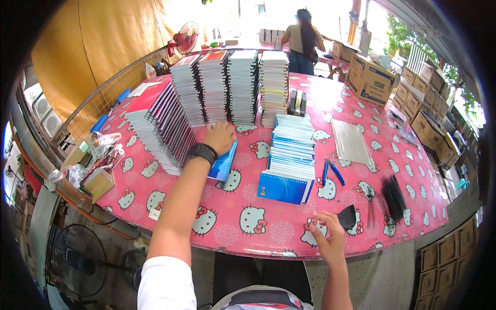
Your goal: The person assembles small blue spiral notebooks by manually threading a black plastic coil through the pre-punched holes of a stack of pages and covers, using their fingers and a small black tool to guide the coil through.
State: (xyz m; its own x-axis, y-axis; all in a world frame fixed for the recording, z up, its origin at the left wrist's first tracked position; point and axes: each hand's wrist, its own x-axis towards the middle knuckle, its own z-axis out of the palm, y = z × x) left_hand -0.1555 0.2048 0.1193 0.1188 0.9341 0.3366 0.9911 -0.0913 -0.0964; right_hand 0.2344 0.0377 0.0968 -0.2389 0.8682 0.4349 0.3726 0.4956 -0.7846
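Note:
My left hand, with a black band at its wrist, reaches over the far end of a blue spiral notebook. Its fingers curl around that end, and the hand hides part of the cover. Near the table's front edge, my right hand has its thumb and fingers apart. A small black flap-like piece sits against the side of that hand; I cannot tell what it is. Between the hands lies a long, leaning row of blue spiral notebooks. Blue-handled pliers rest to the right of that row.
Tall stacks of wire-bound notebooks stand along the back, with a red-covered stack at the left. Black binding coils and a clear plastic sheet lie on the right. Beyond are a carton and another person.

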